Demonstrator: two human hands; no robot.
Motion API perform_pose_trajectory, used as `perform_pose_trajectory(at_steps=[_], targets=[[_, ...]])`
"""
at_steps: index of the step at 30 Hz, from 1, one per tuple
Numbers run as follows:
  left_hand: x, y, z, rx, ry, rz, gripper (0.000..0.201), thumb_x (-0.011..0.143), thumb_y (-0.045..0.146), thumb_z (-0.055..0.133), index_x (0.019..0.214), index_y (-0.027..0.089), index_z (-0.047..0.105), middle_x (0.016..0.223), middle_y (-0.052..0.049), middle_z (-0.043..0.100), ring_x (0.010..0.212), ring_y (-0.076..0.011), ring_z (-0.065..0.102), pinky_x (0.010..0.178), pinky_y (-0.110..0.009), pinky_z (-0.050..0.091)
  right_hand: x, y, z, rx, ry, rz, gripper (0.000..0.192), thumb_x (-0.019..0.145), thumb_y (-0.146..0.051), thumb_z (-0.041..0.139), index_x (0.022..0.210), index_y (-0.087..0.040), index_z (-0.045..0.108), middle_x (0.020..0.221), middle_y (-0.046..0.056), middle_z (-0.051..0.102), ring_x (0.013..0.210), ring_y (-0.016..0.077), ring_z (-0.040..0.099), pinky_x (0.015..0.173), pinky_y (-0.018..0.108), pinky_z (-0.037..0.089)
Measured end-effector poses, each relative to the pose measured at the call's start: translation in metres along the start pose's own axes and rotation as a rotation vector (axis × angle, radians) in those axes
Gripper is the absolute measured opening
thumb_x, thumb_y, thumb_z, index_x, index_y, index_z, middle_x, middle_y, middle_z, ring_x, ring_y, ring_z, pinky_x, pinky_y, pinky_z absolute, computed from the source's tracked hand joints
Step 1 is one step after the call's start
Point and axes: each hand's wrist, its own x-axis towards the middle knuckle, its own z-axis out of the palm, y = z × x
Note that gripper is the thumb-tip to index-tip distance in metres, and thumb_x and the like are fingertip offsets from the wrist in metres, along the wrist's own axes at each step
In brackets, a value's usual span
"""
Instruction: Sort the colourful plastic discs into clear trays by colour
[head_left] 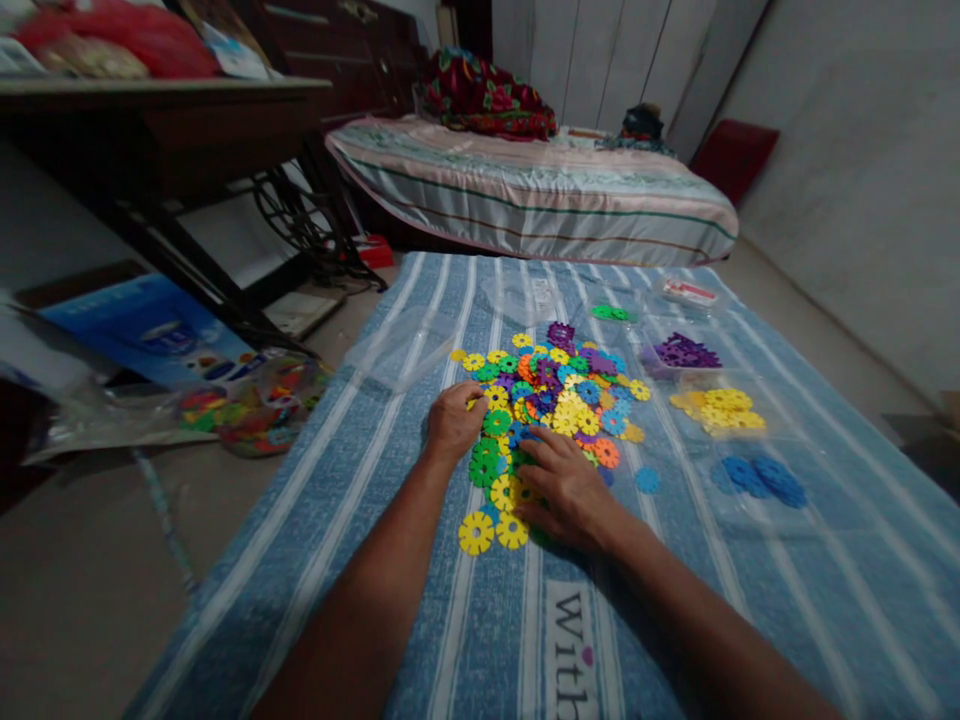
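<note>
A heap of flat, gear-shaped plastic discs [551, 390] in yellow, green, blue, orange and purple lies on a blue striped cloth [420, 600]. My left hand [454, 420] rests at the heap's left edge, fingers curled over a yellow disc. My right hand [566, 485] lies flat on the heap's near edge, fingers spread over green and yellow discs. Two yellow discs [491, 532] sit just in front of it. To the right lie sorted groups: purple discs [684, 352], yellow discs [720, 410], blue discs [757, 478] and a few green discs [611, 313].
A clear plastic bag [401, 345] lies left of the heap. A bag of coloured pieces [255, 405] and a blue box [154, 335] are on the floor at left. A mattress [532, 190] lies beyond the cloth, a dark table [165, 120] at left.
</note>
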Motion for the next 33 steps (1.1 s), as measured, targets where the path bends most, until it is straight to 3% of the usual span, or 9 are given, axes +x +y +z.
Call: perform_pose_trajectory(at_steps=[4, 9, 12, 15, 21, 23, 25, 30, 33], targets=[[0.001, -0.002, 0.000, -0.002, 0.004, -0.011, 0.019, 0.080, 0.030, 0.050, 0.080, 0.022, 0.067, 0.101, -0.004, 0.073, 0.102, -0.0197, 0.065, 0.097, -0.030, 0.047, -0.001, 0.003, -0.001, 0.067, 0.075, -0.012, 0.011, 0.084, -0.030, 0.062, 0.083, -0.020, 0.066, 0.115, 0.010, 0.065, 0.127, 0.0284, 0.046, 0.101, 0.046, 0.044], [0.005, -0.006, 0.000, -0.014, 0.027, -0.006, 0.019, 0.078, 0.032, 0.052, 0.081, 0.022, 0.068, 0.106, -0.005, 0.073, 0.104, -0.0214, 0.065, 0.099, -0.031, 0.047, 0.002, 0.010, -0.005, 0.120, 0.163, -0.002, 0.014, 0.089, -0.030, 0.057, 0.078, -0.022, 0.062, 0.099, 0.008, 0.068, 0.113, 0.0221, 0.057, 0.095, 0.039, 0.048], [0.007, -0.009, 0.000, -0.015, 0.023, 0.004, 0.019, 0.076, 0.033, 0.052, 0.079, 0.022, 0.068, 0.105, -0.005, 0.073, 0.103, -0.0219, 0.066, 0.097, -0.031, 0.048, 0.001, 0.025, -0.016, 0.069, 0.318, 0.040, 0.012, 0.090, -0.027, 0.056, 0.080, -0.022, 0.061, 0.090, 0.007, 0.069, 0.100, 0.0204, 0.062, 0.091, 0.037, 0.049], [0.007, -0.010, 0.000, -0.016, 0.032, 0.009, 0.020, 0.076, 0.033, 0.052, 0.079, 0.022, 0.068, 0.103, -0.005, 0.073, 0.102, -0.0216, 0.066, 0.096, -0.030, 0.049, -0.008, 0.051, -0.040, -0.078, 0.517, 0.160, 0.013, 0.090, -0.024, 0.055, 0.078, -0.021, 0.061, 0.084, 0.007, 0.068, 0.092, 0.0208, 0.063, 0.087, 0.036, 0.049], [0.007, -0.009, 0.000, -0.020, 0.029, 0.009, 0.019, 0.076, 0.033, 0.052, 0.079, 0.022, 0.068, 0.103, -0.004, 0.073, 0.101, -0.0217, 0.066, 0.097, -0.031, 0.049, -0.041, 0.101, -0.091, -0.560, 0.861, 0.550, 0.012, 0.088, -0.024, 0.055, 0.081, -0.020, 0.064, 0.083, 0.010, 0.067, 0.086, 0.0253, 0.060, 0.083, 0.042, 0.046], [0.007, -0.009, 0.000, -0.015, 0.033, 0.007, 0.018, 0.075, 0.032, 0.053, 0.079, 0.022, 0.068, 0.104, -0.005, 0.073, 0.102, -0.0216, 0.066, 0.097, -0.031, 0.049, -0.043, 0.102, -0.087, -0.555, 0.854, 0.550, 0.012, 0.087, -0.023, 0.054, 0.082, -0.020, 0.064, 0.083, 0.009, 0.067, 0.085, 0.0248, 0.061, 0.082, 0.042, 0.047], [0.006, -0.008, 0.000, -0.012, 0.034, 0.003, 0.018, 0.076, 0.031, 0.052, 0.079, 0.022, 0.068, 0.104, -0.004, 0.073, 0.103, -0.0212, 0.066, 0.098, -0.032, 0.048, -0.038, 0.092, -0.073, -0.437, 0.776, 0.457, 0.014, 0.088, -0.022, 0.052, 0.081, -0.021, 0.064, 0.081, 0.008, 0.066, 0.083, 0.0230, 0.061, 0.081, 0.040, 0.049], [0.003, -0.004, 0.000, -0.004, 0.010, -0.016, 0.020, 0.078, 0.030, 0.051, 0.080, 0.021, 0.068, 0.106, -0.006, 0.073, 0.105, -0.0204, 0.065, 0.099, -0.032, 0.047, -0.012, 0.043, -0.026, -0.048, 0.457, 0.117, 0.010, 0.089, -0.023, 0.056, 0.088, -0.022, 0.065, 0.093, 0.008, 0.068, 0.103, 0.0229, 0.060, 0.091, 0.040, 0.050], [0.002, -0.002, -0.001, 0.004, -0.004, -0.013, 0.020, 0.079, 0.030, 0.050, 0.080, 0.020, 0.067, 0.104, -0.006, 0.073, 0.102, -0.0199, 0.065, 0.098, -0.031, 0.047, -0.002, 0.017, -0.011, 0.020, 0.260, 0.025, 0.011, 0.088, -0.028, 0.060, 0.095, -0.021, 0.066, 0.109, 0.010, 0.066, 0.120, 0.0263, 0.052, 0.098, 0.045, 0.047]])
